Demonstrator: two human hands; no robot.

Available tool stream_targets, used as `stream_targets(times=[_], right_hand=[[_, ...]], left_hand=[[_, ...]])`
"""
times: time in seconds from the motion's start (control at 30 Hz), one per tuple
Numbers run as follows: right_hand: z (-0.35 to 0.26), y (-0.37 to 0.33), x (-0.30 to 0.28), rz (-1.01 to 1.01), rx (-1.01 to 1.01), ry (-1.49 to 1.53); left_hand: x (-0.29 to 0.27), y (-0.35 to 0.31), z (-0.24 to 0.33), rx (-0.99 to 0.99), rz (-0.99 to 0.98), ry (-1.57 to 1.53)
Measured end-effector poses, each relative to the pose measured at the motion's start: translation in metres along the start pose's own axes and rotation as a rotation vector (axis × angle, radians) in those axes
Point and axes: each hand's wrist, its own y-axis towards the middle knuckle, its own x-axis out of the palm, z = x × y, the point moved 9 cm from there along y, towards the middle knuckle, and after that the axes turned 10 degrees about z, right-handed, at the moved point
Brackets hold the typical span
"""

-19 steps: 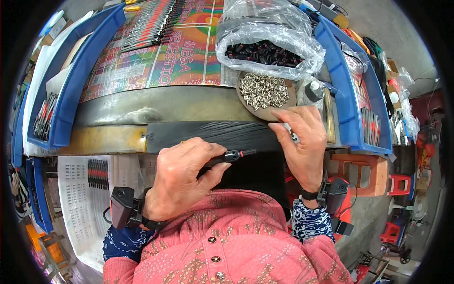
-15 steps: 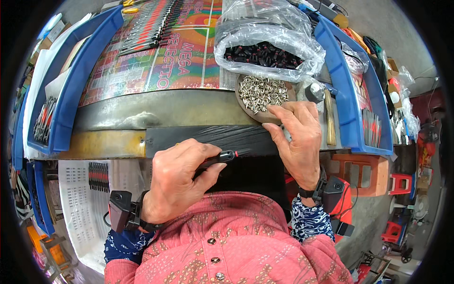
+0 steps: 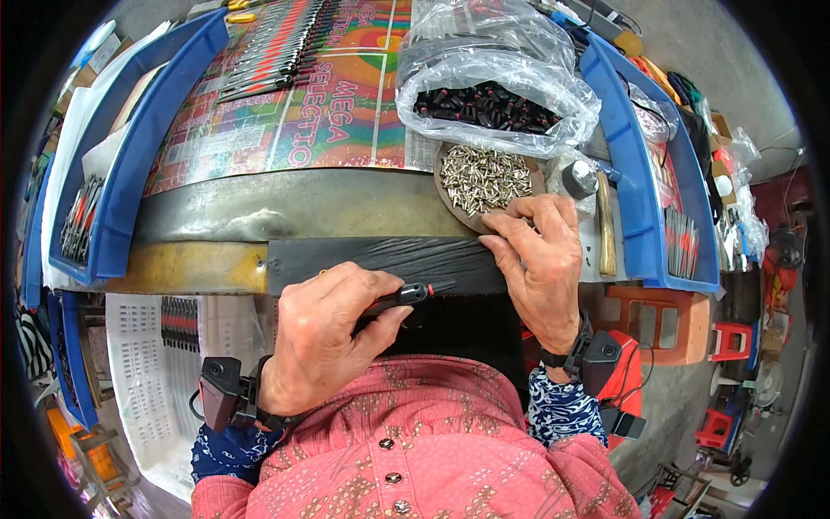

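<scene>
Workbench metal is stretching in a broad band from the left blue bin to a round dish, with a printed sheet bordering its far side and a black strip lining its front edge. Just off that edge, the left hand is pinching a black handle firmly between thumb and fingers; its thin tip is pointing right, overlapping the strip from this view. A gap is separating the tip from the right hand. This hand is bringing thumb and forefinger nearly together by the dish's front rim; whether they are gripping anything, I cannot tell. Small metal pieces are filling the dish. A plastic bag is crowding its back rim, while a bottle and a rod are narrowing the space toward the right blue bin.
</scene>
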Motion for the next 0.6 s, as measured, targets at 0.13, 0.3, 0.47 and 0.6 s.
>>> stream_targets(times=[0.13,0.3,0.47,0.6], right_hand=[[0.001,-0.001,-0.002,0.038,0.027,0.064],[0.005,-0.002,-0.005,0.066,0.096,0.133],[0.013,-0.004,-0.004,0.048,0.159,0.171],[0.015,-0.006,-0.007,0.094,0.212,0.197]], left_hand=[[0.001,-0.003,0.000,-0.013,-0.067,-0.008],[0.000,-0.006,0.001,-0.023,-0.074,-0.020],[-0.001,-0.009,0.002,-0.023,-0.060,-0.037],[-0.002,-0.011,0.003,-0.021,-0.057,-0.031]])
